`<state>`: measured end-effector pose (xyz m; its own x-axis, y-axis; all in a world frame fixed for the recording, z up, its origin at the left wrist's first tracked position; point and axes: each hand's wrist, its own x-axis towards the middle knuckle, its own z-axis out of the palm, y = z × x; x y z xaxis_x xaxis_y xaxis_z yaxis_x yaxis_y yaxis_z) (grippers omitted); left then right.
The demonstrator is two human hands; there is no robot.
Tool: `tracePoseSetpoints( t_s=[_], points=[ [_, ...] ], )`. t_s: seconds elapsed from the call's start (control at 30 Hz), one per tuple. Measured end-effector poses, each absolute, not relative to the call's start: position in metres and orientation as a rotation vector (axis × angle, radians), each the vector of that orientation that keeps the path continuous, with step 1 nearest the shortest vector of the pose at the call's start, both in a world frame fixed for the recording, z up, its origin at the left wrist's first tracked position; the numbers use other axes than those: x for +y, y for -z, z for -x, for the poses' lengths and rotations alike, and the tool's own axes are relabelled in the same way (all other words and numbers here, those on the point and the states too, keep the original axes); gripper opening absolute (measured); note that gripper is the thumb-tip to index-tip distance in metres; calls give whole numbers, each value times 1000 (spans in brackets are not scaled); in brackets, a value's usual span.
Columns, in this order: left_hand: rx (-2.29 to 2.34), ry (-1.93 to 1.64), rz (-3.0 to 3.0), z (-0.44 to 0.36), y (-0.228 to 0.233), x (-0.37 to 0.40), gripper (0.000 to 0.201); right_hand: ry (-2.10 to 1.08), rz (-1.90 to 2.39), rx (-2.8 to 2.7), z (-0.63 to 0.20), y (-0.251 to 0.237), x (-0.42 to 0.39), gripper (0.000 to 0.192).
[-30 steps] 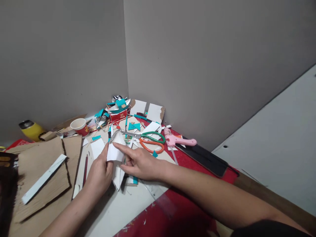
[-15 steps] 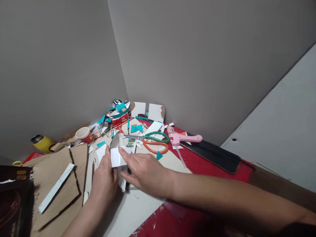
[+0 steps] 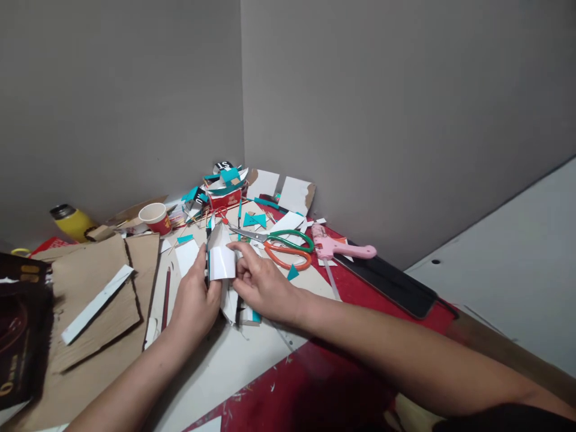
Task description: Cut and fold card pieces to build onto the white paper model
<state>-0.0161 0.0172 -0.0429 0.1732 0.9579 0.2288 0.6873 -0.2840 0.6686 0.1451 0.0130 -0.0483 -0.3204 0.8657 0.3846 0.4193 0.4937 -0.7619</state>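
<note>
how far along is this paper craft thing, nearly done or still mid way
Looks midway. Done: plenty of cutting, judging by the teal and white scraps beside the scissors, which lie untouched. In hand: the left hand and right hand grip a bent white card piece. Left: the glue gun lies unused, so joining probably remains.

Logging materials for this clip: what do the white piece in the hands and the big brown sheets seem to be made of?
White piece: likely glossy coated card; it shows a sheen and holds a curve between left hand and right hand. Brown sheets: probably corrugated cardboard, matte with ragged edges.
</note>
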Motion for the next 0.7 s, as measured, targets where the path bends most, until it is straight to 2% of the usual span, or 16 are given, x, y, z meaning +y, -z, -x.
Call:
tracePoseSetpoints(
  t_s=[0.27, 0.43, 0.57, 0.7],
  points=[
    [1451, -981, -2026, 14, 43, 15, 55, -767, 1060, -1926, -146, 45, 15, 51],
    [1395, -994, -2018, 17, 49, 18, 52, -657, 1138, -1974, -148, 49, 19, 44],
    [1357, -985, -1947, 17, 50, 20, 51, -736, 1110, -1960, -147, 53, 23, 46],
    [1327, -999, -1894, 18, 52, 23, 51, -611, 1189, -2017, -148, 52, 24, 40]
  ],
)
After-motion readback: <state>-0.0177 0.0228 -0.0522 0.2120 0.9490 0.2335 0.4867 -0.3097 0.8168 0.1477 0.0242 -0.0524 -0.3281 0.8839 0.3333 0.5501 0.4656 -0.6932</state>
